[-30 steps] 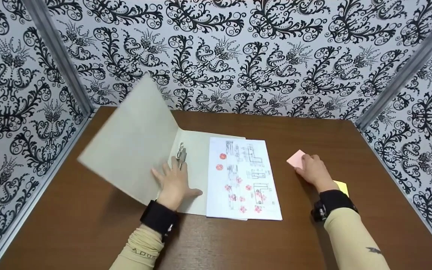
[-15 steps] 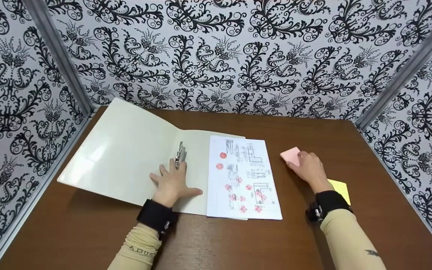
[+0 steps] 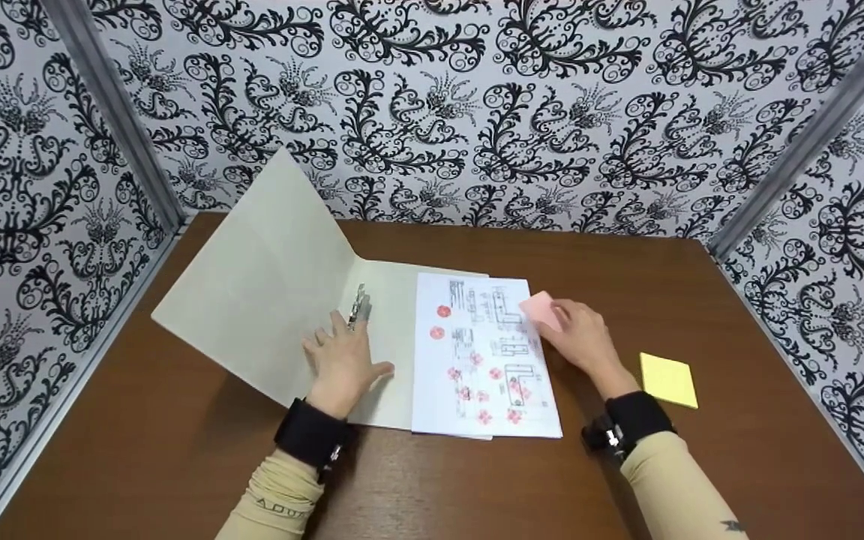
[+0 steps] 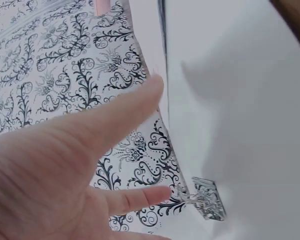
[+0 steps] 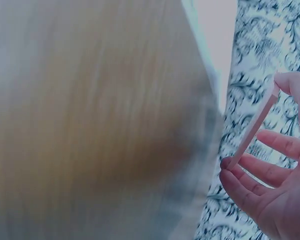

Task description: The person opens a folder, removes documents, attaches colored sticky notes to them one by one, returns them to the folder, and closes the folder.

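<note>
A cream folder [image 3: 394,405] lies on the table with its left cover raised. Sheets of paper [image 3: 439,390] with printed drawings and red stamps lie over its right side. Fingers spread, my left hand [image 3: 343,367] is over the folder's inner spine, fingertips close to the metal clip [image 3: 359,307]; that clip [image 4: 207,200] also shows in the left wrist view. My right hand [image 3: 586,337] pinches a pink sticky note pad [image 3: 542,309] at the right edge of the papers. In the right wrist view the pink pad [image 5: 252,127] sits edge-on between thumb and fingertips.
A yellow sticky note pad [image 3: 668,380] lies on the brown table [image 3: 462,487] to the right of the right forearm. Patterned black-and-white walls [image 3: 432,112] close off the back and both sides.
My right hand has carried the pink pad leftward to the papers, uncovering the yellow pad. The folder's cover dropped lower, then rose again. My left hand has stayed near the clip.
</note>
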### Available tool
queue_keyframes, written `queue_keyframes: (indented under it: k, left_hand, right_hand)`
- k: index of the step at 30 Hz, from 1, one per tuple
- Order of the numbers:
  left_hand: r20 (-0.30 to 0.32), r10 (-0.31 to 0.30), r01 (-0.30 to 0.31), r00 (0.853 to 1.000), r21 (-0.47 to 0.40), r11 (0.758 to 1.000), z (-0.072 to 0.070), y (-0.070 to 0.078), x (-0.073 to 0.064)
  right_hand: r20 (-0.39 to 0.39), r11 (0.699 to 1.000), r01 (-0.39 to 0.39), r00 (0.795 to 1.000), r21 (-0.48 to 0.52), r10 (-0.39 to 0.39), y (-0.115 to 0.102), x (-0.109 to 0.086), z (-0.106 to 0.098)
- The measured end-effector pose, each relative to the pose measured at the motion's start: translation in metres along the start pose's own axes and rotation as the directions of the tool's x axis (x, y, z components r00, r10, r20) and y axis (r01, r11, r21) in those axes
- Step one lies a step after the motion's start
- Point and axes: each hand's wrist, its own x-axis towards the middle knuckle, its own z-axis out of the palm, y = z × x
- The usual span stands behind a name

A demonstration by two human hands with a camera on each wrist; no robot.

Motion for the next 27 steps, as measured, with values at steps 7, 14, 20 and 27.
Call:
queue_keyframes:
  k: [7,14,20,27]
  left_hand:
    - [-0.096,0.013,-0.01,0.995,0.03,0.999,-0.003,0.002,-0.001]
    - [-0.213,0.077,-0.092,0.974,-0.064,0.994,-0.005,0.0,0.001]
    - [-0.148,0.263,-0.3,0.953,-0.371,0.879,-0.005,-0.003,0.012]
    - [-0.029,0.5,-0.375,0.866,-0.701,0.607,-0.004,0.002,0.02]
  right_hand:
    - [-0.003,0.991,0.09,0.996,0.102,-0.091,-0.03,-0.012,0.013]
    - [0.029,0.97,0.147,0.987,0.194,-0.155,-0.057,-0.028,0.017]
    - [0.068,0.943,0.175,0.977,0.285,-0.202,-0.073,-0.039,0.019]
    - [0.109,0.909,0.224,0.955,0.351,-0.277,-0.092,-0.046,0.02]
